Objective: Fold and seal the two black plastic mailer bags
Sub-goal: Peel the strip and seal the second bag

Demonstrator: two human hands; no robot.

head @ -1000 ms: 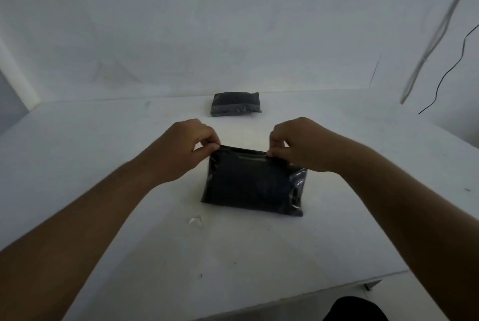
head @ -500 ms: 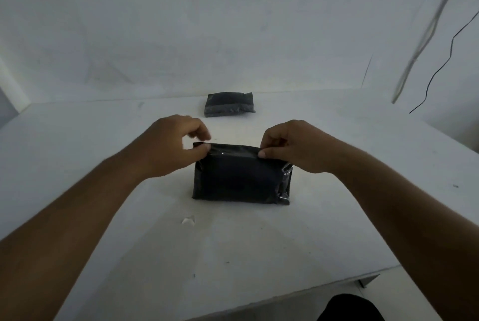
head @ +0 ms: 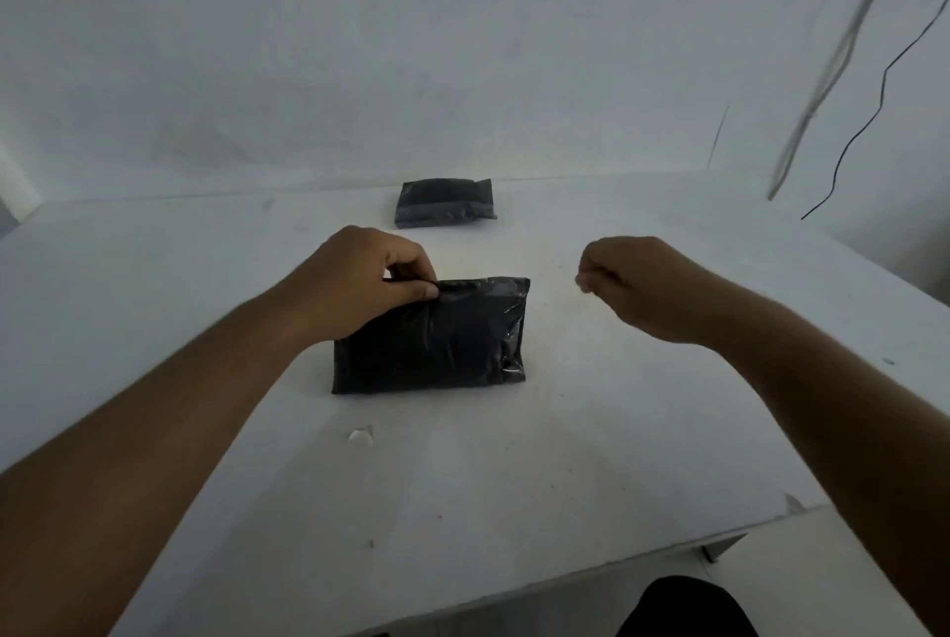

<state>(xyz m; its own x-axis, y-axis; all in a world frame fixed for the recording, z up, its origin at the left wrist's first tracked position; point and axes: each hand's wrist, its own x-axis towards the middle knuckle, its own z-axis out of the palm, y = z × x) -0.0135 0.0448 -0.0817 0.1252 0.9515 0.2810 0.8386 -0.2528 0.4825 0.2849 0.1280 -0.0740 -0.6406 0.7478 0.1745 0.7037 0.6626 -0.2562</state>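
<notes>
Head view, my entry: left hand fingers pinching near mailer bag at its 10 o'clock corner; right hand curled, apparently empty; I'd press the flap flat along the seam

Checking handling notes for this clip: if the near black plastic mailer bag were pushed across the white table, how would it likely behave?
The near black plastic mailer bag looks glossy, so it would probably slide easily. It lies flat and padded, so it is unlikely to roll or tip. Its wrinkled film suggests it would flex rather than stay stiff.
</notes>
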